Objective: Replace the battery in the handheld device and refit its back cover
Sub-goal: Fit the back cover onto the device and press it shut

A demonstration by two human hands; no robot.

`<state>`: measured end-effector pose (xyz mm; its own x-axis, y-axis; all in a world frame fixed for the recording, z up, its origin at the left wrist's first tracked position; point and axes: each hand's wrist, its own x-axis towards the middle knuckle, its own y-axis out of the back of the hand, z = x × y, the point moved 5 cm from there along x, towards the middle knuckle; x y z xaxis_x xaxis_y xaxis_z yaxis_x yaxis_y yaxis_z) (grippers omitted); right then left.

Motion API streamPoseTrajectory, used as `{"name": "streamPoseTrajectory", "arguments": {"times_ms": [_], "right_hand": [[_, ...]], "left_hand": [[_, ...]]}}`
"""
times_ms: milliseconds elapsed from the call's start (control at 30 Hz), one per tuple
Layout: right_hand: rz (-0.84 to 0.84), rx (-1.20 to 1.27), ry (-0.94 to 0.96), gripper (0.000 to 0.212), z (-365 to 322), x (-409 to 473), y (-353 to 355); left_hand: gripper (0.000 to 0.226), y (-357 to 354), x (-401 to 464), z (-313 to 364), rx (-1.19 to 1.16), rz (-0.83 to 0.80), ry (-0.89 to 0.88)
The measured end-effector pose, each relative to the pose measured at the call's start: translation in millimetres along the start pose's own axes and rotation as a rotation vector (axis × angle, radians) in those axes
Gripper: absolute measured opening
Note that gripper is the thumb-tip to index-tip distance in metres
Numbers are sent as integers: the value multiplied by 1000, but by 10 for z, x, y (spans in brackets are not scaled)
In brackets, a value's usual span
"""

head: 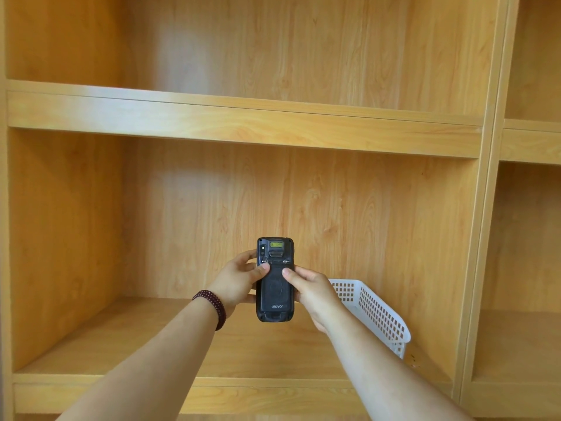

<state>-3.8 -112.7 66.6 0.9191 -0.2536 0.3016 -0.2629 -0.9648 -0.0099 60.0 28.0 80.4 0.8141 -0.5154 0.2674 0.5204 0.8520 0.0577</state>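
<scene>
Upright between two hands, the handheld device (pixel 275 279) floats in front of the lower shelf (pixel 127 338) of a wooden cabinet, resting on nothing but the person's grip. Its back faces outward: the dark back cover (pixel 275 288) sits in place, with two small latches near its top edge and a yellow label above them.

The left hand (pixel 239 282) wraps the left side of the casing, its thumb lying across the cover just below the left latch. The right hand (pixel 309 288) clasps the right side, thumb tip pressed on the cover below the right latch. Both hands are closed around the device, fingers curled behind it and out of sight. That grip looks chosen so the palms steady the body while the thumbs stay free to work the latches or push on the cover. I cannot tell whether the latches are locked or released, nor whether the cover is about to come off or has just gone on.

A beaded bracelet (pixel 212 306) circles the left wrist. Behind the right hand, a white perforated basket (pixel 375 312) stands on the shelf towards its right end, near enough to serve as a spot for parts, though its contents are hidden.
</scene>
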Motion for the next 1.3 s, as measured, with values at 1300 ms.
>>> {"name": "streamPoseTrajectory", "arguments": {"times_ms": [1300], "right_hand": [[-183,55,-92,61,113,-105,20]], "left_hand": [[111,-11,-168,-8,145,-173,46]]}}
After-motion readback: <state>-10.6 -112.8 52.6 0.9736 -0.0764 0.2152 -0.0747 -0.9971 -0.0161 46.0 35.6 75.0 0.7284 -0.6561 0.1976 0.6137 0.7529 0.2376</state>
